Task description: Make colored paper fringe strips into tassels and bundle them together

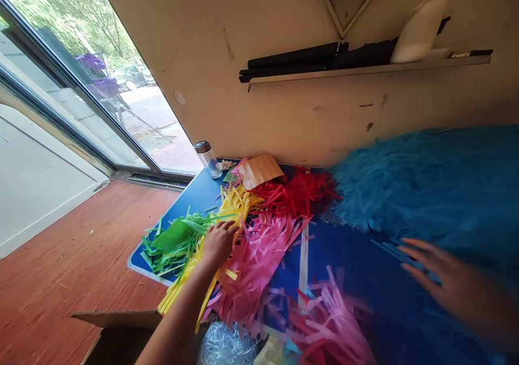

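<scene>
My left hand (221,241) lies on yellow fringed paper (239,203), fingers curled down into the strips, with fingertips partly hidden. Close to it are green fringed paper (176,238) on the left and pink fringed paper (259,257) on the right. Slightly blurred, my right hand (440,273) has its fingers stretched out and apart at the lower edge of a big blue fluffy fringed mass (430,181). A few thin blue strips (391,249) show at and between those fingers. Red fringed paper (302,192) lies behind the pink.
The blue table (344,246) stands against a wall with a shelf (365,73). A glass bottle (208,159) and a brown paper piece (261,170) are at the back. In front are more pink strips (332,322), shiny silvery shreds (227,343) and a cardboard box (117,322).
</scene>
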### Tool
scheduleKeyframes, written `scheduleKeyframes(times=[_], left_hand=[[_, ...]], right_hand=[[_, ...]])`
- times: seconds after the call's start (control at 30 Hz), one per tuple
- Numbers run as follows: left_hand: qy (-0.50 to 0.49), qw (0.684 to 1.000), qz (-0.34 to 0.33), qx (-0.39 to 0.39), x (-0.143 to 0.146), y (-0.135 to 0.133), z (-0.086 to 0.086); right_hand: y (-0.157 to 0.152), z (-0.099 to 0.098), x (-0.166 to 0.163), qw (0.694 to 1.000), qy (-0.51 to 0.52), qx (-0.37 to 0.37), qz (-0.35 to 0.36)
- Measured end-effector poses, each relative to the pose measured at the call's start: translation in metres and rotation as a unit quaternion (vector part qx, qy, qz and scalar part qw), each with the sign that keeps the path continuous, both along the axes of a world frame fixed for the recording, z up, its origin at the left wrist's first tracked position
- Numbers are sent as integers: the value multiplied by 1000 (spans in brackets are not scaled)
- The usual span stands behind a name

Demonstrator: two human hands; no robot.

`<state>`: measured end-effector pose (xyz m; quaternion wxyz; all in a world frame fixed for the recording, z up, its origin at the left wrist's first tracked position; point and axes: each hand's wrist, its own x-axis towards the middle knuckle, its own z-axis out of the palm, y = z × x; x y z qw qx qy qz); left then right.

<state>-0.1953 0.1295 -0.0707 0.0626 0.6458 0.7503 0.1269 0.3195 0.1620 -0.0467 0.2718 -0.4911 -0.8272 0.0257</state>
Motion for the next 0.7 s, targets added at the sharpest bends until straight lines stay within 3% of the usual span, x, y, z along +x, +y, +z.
scheduleKeyframes(times=[0.13,0.3,0.43,0.53,0.6,0.67,0.7], left_hand=[[19,998,-55,-3,-21,13,-8],[16,996,-77,31,-45,18,-18],[-14,995,-71,70,-60,17,-22],[-47,992,-76,92,-68,15,-22],[-67,989,-78,105,-70,12,-21],[-84,986,-77,118,-71,9,-21],[-92,985,-77,124,-71,8,-21]], right_hand=[[9,-21,-56,980,-78,24,182],[5,-17,-106,966,-83,11,243],[4,-9,-135,957,-71,-52,275],[7,-4,-169,943,-12,-136,305],[12,-3,-202,922,77,-231,302],[23,-7,-245,875,200,-372,237],[30,-10,-268,833,269,-453,169]])
